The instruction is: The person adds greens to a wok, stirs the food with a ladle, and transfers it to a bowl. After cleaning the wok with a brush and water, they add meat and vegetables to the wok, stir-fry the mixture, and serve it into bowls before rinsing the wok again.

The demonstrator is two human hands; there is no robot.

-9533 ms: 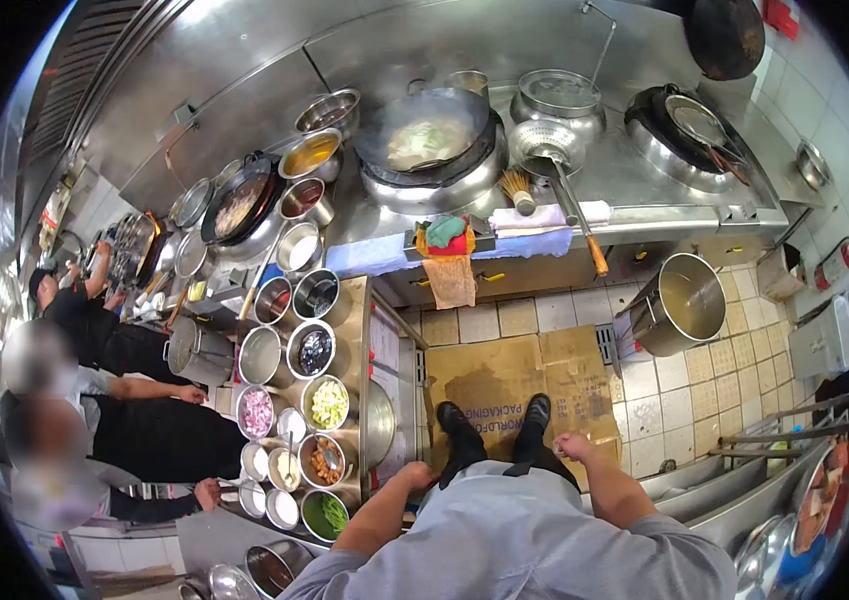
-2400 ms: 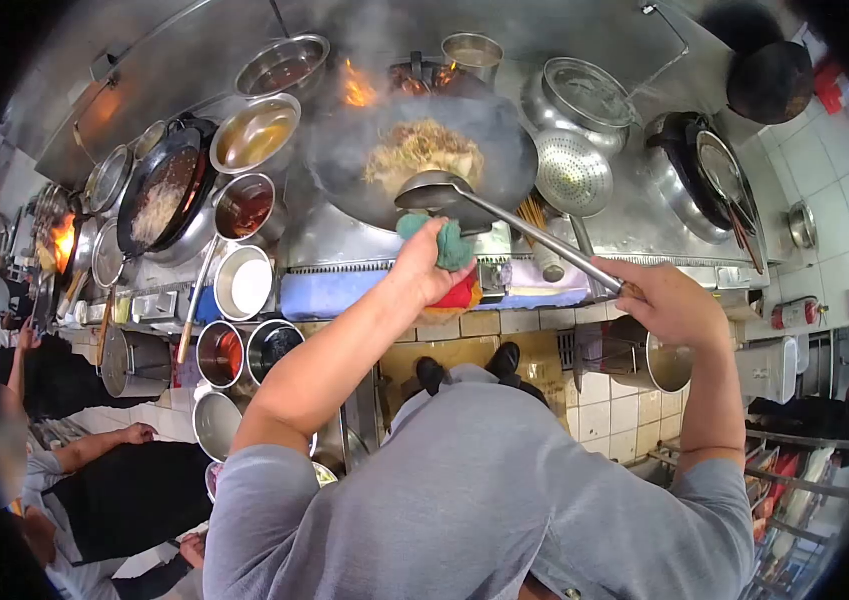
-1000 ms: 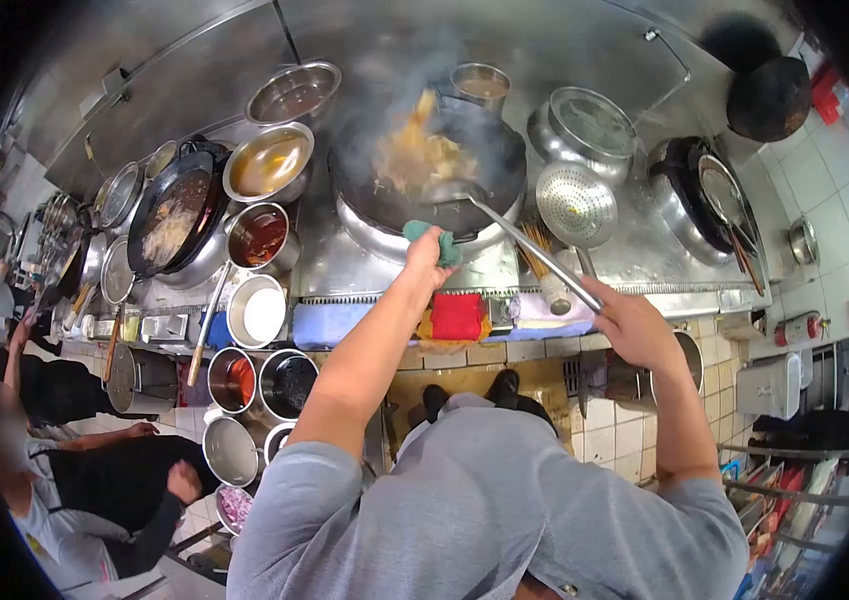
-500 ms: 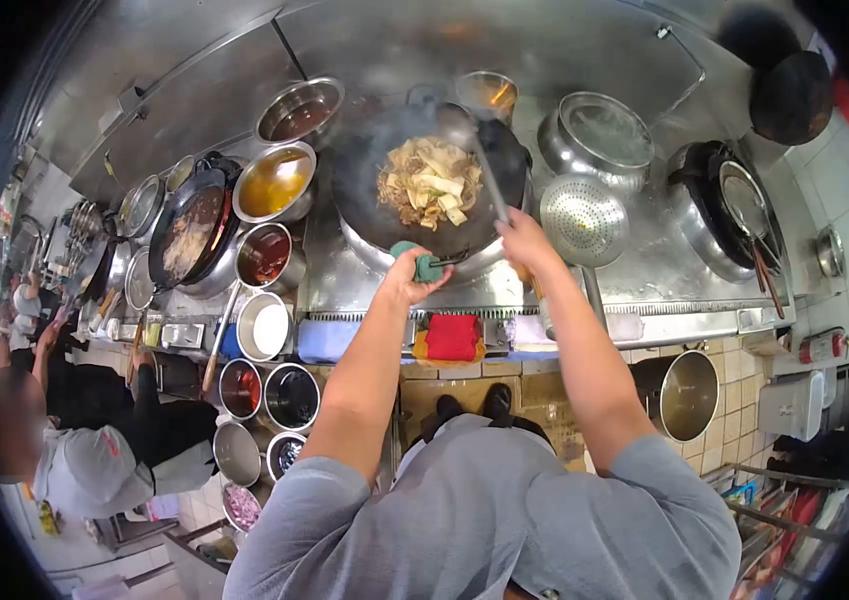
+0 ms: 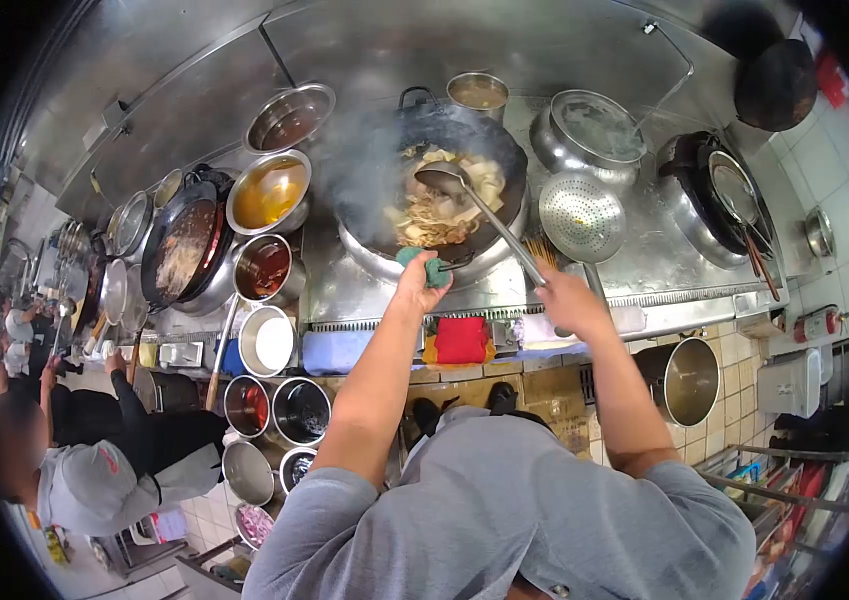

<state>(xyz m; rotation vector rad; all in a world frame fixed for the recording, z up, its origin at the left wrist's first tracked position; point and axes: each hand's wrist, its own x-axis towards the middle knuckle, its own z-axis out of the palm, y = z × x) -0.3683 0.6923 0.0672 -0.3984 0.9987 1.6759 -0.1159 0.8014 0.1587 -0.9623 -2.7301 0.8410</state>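
Observation:
A large dark wok (image 5: 370, 215) sits on the burner in front of me, steaming. Sliced pale and brown food (image 5: 445, 225) lies in its middle. My left hand (image 5: 419, 285) is closed around a green cloth (image 5: 435, 268) at the wok's near handle (image 5: 461, 262). In my right hand (image 5: 573, 302) is the shaft of a ladle (image 5: 495, 222). The ladle's bowl rests over the food, hiding part of it. A perforated skimmer (image 5: 582, 217) lies just right of the wok, close to my right hand.
Left of the wok stand bowls of orange liquid (image 5: 270, 195) and red sauce (image 5: 263, 268). A lidded pot (image 5: 597, 130) is behind the skimmer. A folded red cloth (image 5: 461, 341) lies on the counter edge. A co-worker (image 5: 100, 480) stands at the left near another wok (image 5: 185, 245).
The ladle's bowl has come down from the wok's far side onto the food, and my right hand has moved nearer to me. The food is more spread out, with more steam.

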